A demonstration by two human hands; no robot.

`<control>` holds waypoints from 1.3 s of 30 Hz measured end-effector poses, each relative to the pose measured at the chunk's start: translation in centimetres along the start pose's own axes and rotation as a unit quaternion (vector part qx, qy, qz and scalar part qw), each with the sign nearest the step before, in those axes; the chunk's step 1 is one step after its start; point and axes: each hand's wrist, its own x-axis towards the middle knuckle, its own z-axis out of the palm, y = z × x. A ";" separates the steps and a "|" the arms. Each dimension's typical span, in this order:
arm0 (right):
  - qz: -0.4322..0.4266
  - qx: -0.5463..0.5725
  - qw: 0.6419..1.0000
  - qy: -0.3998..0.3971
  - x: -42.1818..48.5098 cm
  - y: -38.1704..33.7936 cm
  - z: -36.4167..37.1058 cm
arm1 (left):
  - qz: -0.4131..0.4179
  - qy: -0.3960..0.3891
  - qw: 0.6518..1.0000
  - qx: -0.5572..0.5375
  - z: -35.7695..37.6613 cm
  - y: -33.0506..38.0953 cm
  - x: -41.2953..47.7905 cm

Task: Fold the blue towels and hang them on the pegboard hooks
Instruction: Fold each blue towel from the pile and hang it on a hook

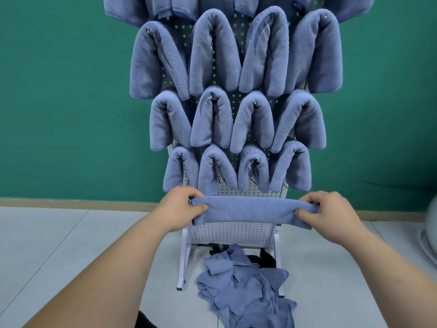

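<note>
- Pegboard: three full rows of hung towels, with more above. By my reckoning most of the job is done. Only the bottom strip is bare, and I can't make out a hook there.
- Pile on the floor below: several left to fold.
- Towel: folded into a band, level before the bare strip.
- My left hand and right hand each pinch one end.
</note>
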 end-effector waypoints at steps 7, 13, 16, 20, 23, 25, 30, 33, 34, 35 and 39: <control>0.115 0.361 0.924 -0.050 0.2 -0.1 -0.7 | -0.071 -0.016 0.946 -0.317 -0.6 0.4 -0.3; 0.115 0.325 0.938 -0.034 0.2 0.0 0.0 | -0.078 0.056 0.980 -0.177 -0.2 -0.4 0.5; 0.107 0.206 0.973 0.017 0.3 -0.2 1.1 | -0.086 0.080 0.993 0.017 0.6 0.1 0.8; 0.096 0.122 0.984 0.084 0.1 -2.3 2.0 | -0.079 0.119 0.988 0.052 1.8 1.8 0.1; 0.101 0.153 0.977 0.107 -0.5 -4.0 2.2 | -0.065 0.126 0.990 -0.002 2.4 3.4 -0.4; 0.102 0.173 0.972 0.123 -1.0 -5.1 2.3 | -0.055 0.126 0.990 -0.042 2.8 4.6 -0.8; 0.089 0.241 0.962 0.093 -3.0 -8.3 3.3 | -0.043 0.081 0.983 -0.157 4.4 6.6 -1.8; 0.080 0.315 0.945 0.041 -4.0 -9.8 4.4 | -0.066 0.027 0.957 -0.280 5.4 7.4 -2.1; 0.078 0.333 0.939 0.028 -4.1 -10.0 4.8 | -0.079 0.017 0.949 -0.304 5.6 7.4 -2.1; 0.081 0.344 0.935 0.020 -4.2 -10.2 5.0 | -0.091 0.014 0.942 -0.323 5.6 7.6 -2.2; 0.106 0.397 0.912 0.005 -4.3 -10.1 5.1 | -0.150 0.007 0.914 -0.378 5.1 7.6 -2.3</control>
